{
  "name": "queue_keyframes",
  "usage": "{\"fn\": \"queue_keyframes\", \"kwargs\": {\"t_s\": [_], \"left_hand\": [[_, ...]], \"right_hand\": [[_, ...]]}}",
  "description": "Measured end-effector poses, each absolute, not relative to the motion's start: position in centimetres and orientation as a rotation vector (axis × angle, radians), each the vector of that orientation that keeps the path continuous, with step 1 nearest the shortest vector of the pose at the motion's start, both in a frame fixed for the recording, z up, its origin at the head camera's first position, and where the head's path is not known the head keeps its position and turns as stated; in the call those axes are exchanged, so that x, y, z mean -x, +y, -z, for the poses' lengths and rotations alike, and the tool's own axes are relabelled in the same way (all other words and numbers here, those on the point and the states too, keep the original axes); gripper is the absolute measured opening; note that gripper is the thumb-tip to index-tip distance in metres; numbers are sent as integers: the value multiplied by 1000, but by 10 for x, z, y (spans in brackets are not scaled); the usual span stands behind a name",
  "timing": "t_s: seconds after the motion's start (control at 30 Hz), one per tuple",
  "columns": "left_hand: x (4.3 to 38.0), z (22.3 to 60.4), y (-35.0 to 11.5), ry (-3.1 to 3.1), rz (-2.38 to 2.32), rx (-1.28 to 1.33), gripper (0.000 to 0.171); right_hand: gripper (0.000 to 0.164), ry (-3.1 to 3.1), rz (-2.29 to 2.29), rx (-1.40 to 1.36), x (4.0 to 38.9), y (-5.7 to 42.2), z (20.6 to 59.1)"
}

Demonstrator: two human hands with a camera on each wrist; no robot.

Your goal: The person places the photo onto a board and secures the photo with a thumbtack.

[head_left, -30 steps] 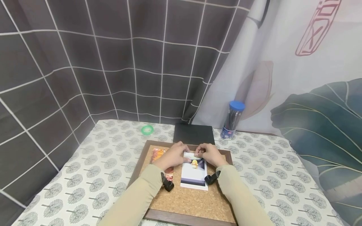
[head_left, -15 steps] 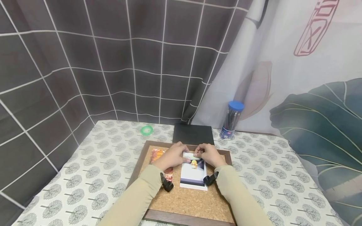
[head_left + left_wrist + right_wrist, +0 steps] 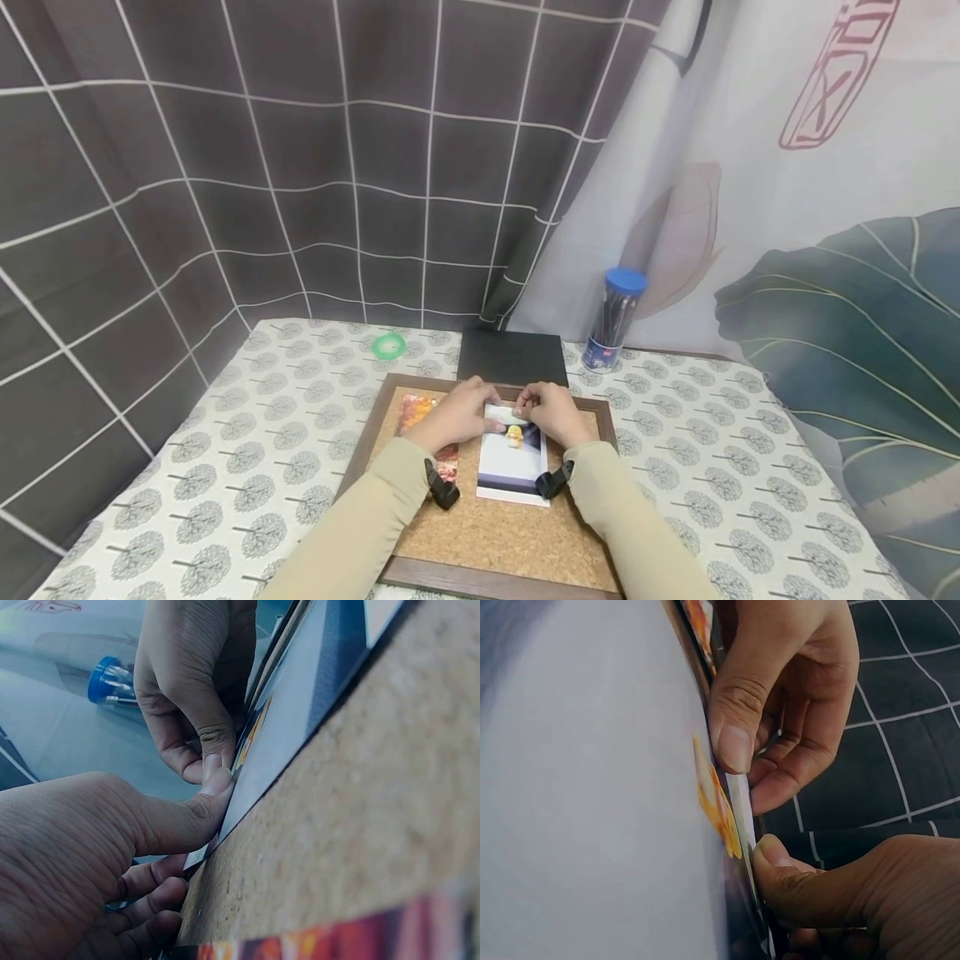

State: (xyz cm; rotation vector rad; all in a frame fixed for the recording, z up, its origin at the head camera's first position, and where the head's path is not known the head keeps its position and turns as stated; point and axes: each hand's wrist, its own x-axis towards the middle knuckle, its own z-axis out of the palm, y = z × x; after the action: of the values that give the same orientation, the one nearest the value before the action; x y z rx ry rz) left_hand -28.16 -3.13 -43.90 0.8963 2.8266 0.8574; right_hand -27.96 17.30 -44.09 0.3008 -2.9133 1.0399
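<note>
A photo (image 3: 510, 467) with white borders and a small yellow-orange figure lies on the framed corkboard (image 3: 517, 533). My left hand (image 3: 459, 412) grips its upper left edge. In the left wrist view the left thumb (image 3: 184, 821) presses on the photo's face, and the other fingers are curled beyond the edge. At the top edge my right hand (image 3: 557, 412) is pinching, thumb against index finger. Both thumbs are close together in the right wrist view, along a pale strip (image 3: 742, 806) at the photo's edge. Any small thing between the right fingertips is hidden.
A red-orange photo (image 3: 447, 462) lies on the board's left side, partly under the left arm. Behind the board are a black flat panel (image 3: 513, 354), a green ring-shaped roll (image 3: 388, 346) and a blue-lidded clear tub of pens (image 3: 615, 321). Curtains hang behind the patterned tablecloth (image 3: 300, 417).
Both hands keep nearly the same places at the photo's top edge. The right wrist has shifted very slightly to the left.
</note>
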Motion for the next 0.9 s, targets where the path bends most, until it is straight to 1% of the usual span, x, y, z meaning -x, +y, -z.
{"fn": "queue_keyframes", "kwargs": {"t_s": [0.27, 0.7, 0.9], "left_hand": [[283, 440, -32, 2827, -848, -918, 38], [285, 441, -31, 2836, -848, -932, 38], [283, 441, -32, 2828, -852, -922, 38]], "right_hand": [[13, -2927, -1063, -271, 278, 172, 441], [8, -2917, -1179, -444, 287, 187, 444], [7, -2905, -1236, -430, 287, 188, 446]]}}
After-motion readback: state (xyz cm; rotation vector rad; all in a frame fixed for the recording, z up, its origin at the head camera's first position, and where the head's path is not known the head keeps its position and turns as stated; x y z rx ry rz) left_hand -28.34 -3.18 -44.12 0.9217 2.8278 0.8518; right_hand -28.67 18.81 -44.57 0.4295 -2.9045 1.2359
